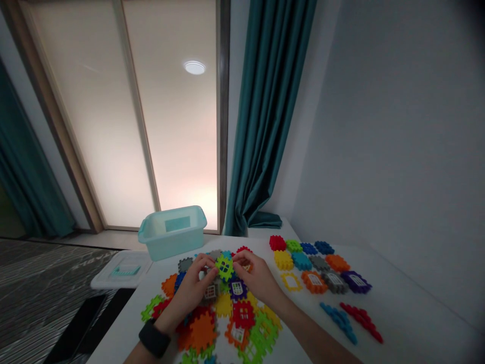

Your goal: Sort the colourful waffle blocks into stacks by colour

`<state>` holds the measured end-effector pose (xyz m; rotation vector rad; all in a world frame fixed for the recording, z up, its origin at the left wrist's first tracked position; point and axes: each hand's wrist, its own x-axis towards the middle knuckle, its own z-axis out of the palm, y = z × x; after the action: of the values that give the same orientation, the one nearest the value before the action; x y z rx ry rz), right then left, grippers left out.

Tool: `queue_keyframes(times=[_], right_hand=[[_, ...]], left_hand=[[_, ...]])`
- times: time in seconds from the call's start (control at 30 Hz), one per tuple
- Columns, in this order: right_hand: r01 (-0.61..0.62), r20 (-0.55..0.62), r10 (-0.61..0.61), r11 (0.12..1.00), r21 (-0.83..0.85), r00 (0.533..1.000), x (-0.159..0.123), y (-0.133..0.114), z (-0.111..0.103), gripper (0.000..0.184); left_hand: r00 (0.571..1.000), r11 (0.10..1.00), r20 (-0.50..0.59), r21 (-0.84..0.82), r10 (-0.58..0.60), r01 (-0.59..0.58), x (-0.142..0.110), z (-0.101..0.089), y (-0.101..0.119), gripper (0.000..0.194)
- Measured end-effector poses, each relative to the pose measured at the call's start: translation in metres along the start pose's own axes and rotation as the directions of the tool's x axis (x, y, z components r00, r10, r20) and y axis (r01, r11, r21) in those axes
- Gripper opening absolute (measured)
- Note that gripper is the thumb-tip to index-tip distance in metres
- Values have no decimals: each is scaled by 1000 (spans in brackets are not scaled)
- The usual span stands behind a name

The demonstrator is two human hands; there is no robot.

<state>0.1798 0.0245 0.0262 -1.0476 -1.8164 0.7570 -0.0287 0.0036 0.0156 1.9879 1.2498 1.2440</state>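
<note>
My left hand [187, 293] and my right hand [257, 275] meet over a heap of interlocking plastic waffle blocks [242, 316]. Between their fingertips is a lime-green block with a window [224, 267], gripped from both sides. Its lower part sits against darker pieces that my fingers partly hide. More blocks in orange, red, yellow, purple and green lie under my wrists. To the right of my right hand, sorted blocks [318, 263] stand in loose rows, with a blue strip [338, 322] and a red strip [361, 322] nearer me.
A pale teal plastic bin [172, 232] stands beyond the white table [401, 298], with a white lid [123, 270] lying to its lower left. A wall rises along the table's right side. The table's left edge drops to a dark floor.
</note>
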Motion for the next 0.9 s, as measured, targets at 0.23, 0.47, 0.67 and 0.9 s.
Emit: queue_keyframes(times=[0.23, 0.47, 0.67, 0.9], right_hand=[[56, -26, -56, 998, 27, 998, 1, 4, 0, 10], [154, -20, -159, 977, -150, 987, -4, 4, 1, 8], [364, 14, -394, 832, -419, 919, -8, 6, -1, 12], [623, 196, -651, 528, -577, 733, -16, 9, -2, 20]], left_hand=[[999, 998, 10, 53, -41, 41, -2, 4, -3, 30], [998, 997, 43, 54, -51, 49, -2, 6, -4, 28], [996, 999, 73, 19, -45, 43, -3, 1, 4, 19], [996, 997, 85, 81, 8, -15, -5, -1, 4, 15]])
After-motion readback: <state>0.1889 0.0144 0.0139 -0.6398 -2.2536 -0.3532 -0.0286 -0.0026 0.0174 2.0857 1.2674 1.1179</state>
